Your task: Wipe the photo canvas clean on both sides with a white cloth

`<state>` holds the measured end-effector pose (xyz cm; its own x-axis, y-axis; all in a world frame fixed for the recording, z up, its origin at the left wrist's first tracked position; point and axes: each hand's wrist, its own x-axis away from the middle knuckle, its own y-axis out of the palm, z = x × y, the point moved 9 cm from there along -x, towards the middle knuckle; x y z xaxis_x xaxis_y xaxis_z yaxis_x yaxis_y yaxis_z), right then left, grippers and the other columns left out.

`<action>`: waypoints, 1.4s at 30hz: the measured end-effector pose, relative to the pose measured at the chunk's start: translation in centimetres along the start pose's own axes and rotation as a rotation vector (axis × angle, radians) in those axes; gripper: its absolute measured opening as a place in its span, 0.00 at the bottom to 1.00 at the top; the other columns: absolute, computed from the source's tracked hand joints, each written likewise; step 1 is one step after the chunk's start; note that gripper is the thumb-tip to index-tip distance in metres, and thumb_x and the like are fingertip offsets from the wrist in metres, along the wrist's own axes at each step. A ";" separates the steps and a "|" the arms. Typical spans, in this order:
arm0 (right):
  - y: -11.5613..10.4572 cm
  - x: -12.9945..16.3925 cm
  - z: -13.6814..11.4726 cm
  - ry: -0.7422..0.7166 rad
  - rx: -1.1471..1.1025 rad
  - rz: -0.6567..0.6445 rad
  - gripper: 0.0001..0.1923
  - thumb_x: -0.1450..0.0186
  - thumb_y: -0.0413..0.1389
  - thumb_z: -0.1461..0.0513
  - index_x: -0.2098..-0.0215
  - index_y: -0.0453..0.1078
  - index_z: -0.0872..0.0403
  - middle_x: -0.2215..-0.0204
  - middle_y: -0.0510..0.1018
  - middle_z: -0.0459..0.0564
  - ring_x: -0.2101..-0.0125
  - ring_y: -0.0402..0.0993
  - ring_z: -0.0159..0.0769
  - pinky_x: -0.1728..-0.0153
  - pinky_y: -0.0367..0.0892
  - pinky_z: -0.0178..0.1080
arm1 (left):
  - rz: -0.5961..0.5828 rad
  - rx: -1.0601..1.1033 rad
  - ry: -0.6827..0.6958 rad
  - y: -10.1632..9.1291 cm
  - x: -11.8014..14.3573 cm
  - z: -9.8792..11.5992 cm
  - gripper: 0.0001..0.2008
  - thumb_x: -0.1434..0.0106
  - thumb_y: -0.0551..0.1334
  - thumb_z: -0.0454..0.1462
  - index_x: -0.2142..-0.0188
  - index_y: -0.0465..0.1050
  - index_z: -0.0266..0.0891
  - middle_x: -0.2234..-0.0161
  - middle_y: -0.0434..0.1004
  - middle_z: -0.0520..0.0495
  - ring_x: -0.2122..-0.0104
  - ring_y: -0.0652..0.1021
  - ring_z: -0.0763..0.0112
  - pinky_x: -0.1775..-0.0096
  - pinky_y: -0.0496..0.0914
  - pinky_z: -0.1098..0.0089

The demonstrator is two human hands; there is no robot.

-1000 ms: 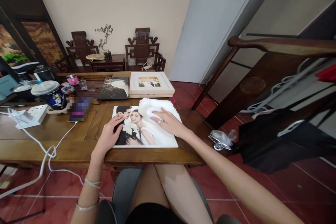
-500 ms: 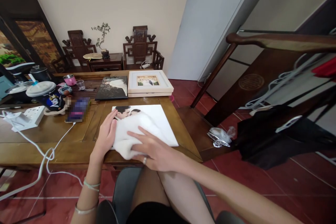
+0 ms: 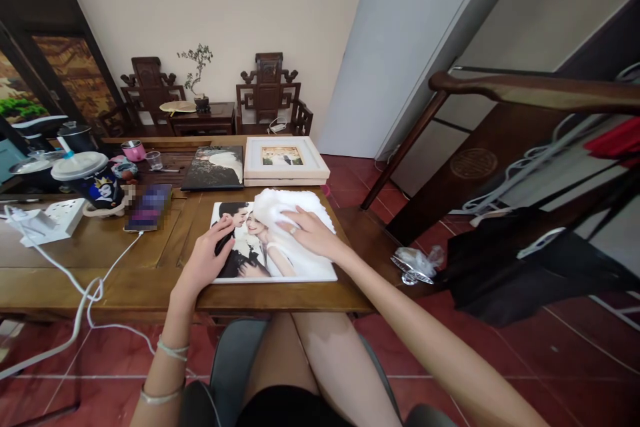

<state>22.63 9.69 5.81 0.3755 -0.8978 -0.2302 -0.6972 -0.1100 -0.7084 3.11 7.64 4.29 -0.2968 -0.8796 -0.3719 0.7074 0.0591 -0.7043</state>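
Note:
A wedding photo panel [image 3: 284, 261] lies flat near the front edge of the wooden table, its picture side up. My left hand [image 3: 209, 250] rests on the panel's left edge, fingers stretched out and holding nothing. On the panel's upper right part my right hand [image 3: 314, 235] presses a white fluffy cloth [image 3: 273, 202], which spreads out beyond the fingers. The cloth covers that corner of the photo and reaches the panel's right edge. Some of the right fingers sink into the cloth and are partly hidden.
Behind the panel lie a dark photo album [image 3: 215, 170] and a pale framed box [image 3: 315, 163]. Leftward are a charging phone [image 3: 149, 207], a lidded cup [image 3: 97, 180], a power strip [image 3: 55, 220] and a looping white cable [image 3: 80, 310]. A wooden chair [image 3: 475, 160] stands at right.
My right hand has moved the cloth from the panel's lower left to its upper right, uncovering the pictured couple. My left hand has shifted slightly inward over the panel's left edge.

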 end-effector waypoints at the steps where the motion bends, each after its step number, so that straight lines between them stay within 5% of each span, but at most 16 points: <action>1: 0.4 -1.4 -0.4 0.009 -0.017 0.018 0.17 0.31 0.46 0.54 0.55 0.75 0.50 0.49 0.77 0.49 0.44 0.68 0.48 0.38 0.49 0.54 | 0.000 0.001 0.002 0.0 0.0 0.0 0.21 0.33 0.56 0.42 0.46 0.72 0.32 0.40 0.67 0.36 0.39 0.67 0.58 0.38 0.58 0.56; 6: 4.4 -7.4 -3.9 0.007 -0.125 0.022 0.21 0.30 0.45 0.55 0.49 0.73 0.55 0.51 0.78 0.55 0.47 0.69 0.48 0.43 0.58 0.50 | 0.023 -0.008 0.015 -0.2 0.0 0.1 0.20 0.34 0.56 0.41 0.47 0.73 0.34 0.42 0.70 0.37 0.40 0.69 0.57 0.39 0.61 0.56; 11: 6.9 -8.4 -5.9 -0.096 -0.221 -0.059 0.17 0.32 0.50 0.54 0.52 0.76 0.50 0.50 0.78 0.48 0.48 0.71 0.42 0.45 0.61 0.42 | 0.049 -0.038 -0.011 -0.4 0.0 -0.1 0.17 0.35 0.57 0.40 0.51 0.76 0.35 0.49 0.77 0.38 0.48 0.76 0.57 0.45 0.68 0.56; 16: 3.3 -5.7 -2.2 -0.038 -0.176 -0.036 0.21 0.31 0.47 0.52 0.49 0.74 0.52 0.50 0.77 0.51 0.53 0.75 0.43 0.50 0.66 0.44 | 0.055 -0.002 -0.013 -0.3 0.0 -0.2 0.20 0.35 0.57 0.40 0.48 0.74 0.33 0.43 0.71 0.36 0.41 0.70 0.57 0.40 0.62 0.57; 22: -1.9 -2.0 2.4 0.052 0.063 0.105 0.20 0.30 0.43 0.56 0.54 0.74 0.57 0.50 0.76 0.60 0.47 0.69 0.51 0.43 0.55 0.55 | 0.049 0.031 -0.026 -0.2 0.1 -0.7 0.20 0.35 0.57 0.41 0.47 0.73 0.35 0.42 0.69 0.38 0.40 0.68 0.58 0.38 0.60 0.56; 26: -0.3 -1.1 1.1 0.014 0.212 0.095 0.18 0.31 0.43 0.63 0.53 0.73 0.59 0.48 0.74 0.63 0.41 0.61 0.54 0.41 0.44 0.62 | 0.063 0.035 -0.024 -0.2 0.1 -0.7 0.20 0.34 0.55 0.41 0.48 0.74 0.35 0.42 0.70 0.38 0.40 0.69 0.59 0.38 0.60 0.57; 31: 4.9 1.3 -5.4 -0.192 0.251 -0.091 0.15 0.33 0.48 0.65 0.53 0.73 0.52 0.48 0.75 0.55 0.35 0.51 0.47 0.38 0.40 0.60 | 0.124 0.035 -0.023 -0.8 0.0 -0.7 0.21 0.31 0.49 0.40 0.47 0.72 0.35 0.43 0.72 0.38 0.42 0.71 0.62 0.39 0.62 0.59; 35: 5.7 5.6 -9.3 -0.372 0.200 -0.206 0.13 0.33 0.49 0.66 0.55 0.73 0.52 0.44 0.73 0.55 0.34 0.49 0.42 0.36 0.41 0.57 | 0.160 -0.006 -0.043 -1.2 0.1 -0.8 0.21 0.32 0.48 0.39 0.46 0.71 0.37 0.42 0.70 0.38 0.42 0.71 0.61 0.40 0.62 0.56; 38: 4.0 7.9 -8.6 -0.408 0.131 -0.254 0.13 0.33 0.49 0.66 0.57 0.75 0.51 0.44 0.73 0.54 0.36 0.53 0.40 0.35 0.43 0.53 | 0.201 -0.037 -0.095 -1.4 0.4 -1.5 0.21 0.33 0.51 0.39 0.44 0.69 0.36 0.39 0.65 0.36 0.39 0.67 0.57 0.39 0.59 0.54; 42: 0.6 7.6 -2.4 -0.128 0.076 -0.182 0.14 0.31 0.49 0.56 0.57 0.76 0.47 0.45 0.73 0.48 0.36 0.55 0.47 0.39 0.56 0.54 | 0.233 -0.034 -0.181 -1.4 0.7 -2.8 0.21 0.35 0.55 0.40 0.44 0.69 0.37 0.38 0.62 0.35 0.37 0.63 0.53 0.38 0.57 0.51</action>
<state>23.58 1.75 5.22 0.5687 -0.8041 -0.1732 -0.5644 -0.2283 -0.7933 0.07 8.26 3.30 -0.0078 -0.9101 -0.4142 0.7201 0.2823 -0.6339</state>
